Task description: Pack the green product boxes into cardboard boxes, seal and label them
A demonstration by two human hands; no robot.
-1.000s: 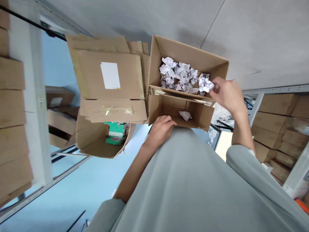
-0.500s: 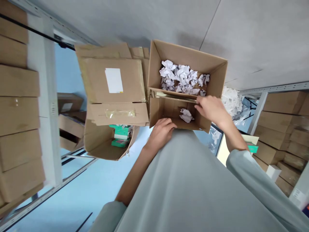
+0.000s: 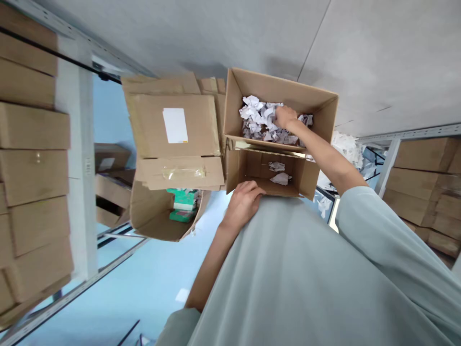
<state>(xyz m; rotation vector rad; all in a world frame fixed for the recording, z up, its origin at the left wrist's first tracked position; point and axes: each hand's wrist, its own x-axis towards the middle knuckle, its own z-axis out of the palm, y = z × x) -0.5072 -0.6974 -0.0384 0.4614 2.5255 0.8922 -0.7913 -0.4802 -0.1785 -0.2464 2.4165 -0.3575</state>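
Observation:
My left hand [image 3: 244, 203] grips the near edge of a small open cardboard box [image 3: 306, 178] held against my body; two crumpled white paper balls [image 3: 280, 179] lie inside it. My right hand [image 3: 285, 117] reaches into a larger open cardboard box [image 3: 248, 84] just beyond, fingers closed down in the heap of crumpled white paper [image 3: 256, 114]. What the fingers grip is hidden among the paper.
A flattened cardboard box with a white label [image 3: 175, 126] lies left of the big box, above an open box holding green packets [image 3: 182, 205]. Metal shelving with stacked cartons [image 3: 34, 173] stands at the left and at the right [image 3: 425, 178]. More crumpled paper [image 3: 345, 146] lies to the right.
My right hand carried a paper ball from the big box, dropped it into the small box, then went back into the big box's paper heap. The left hand kept its grip.

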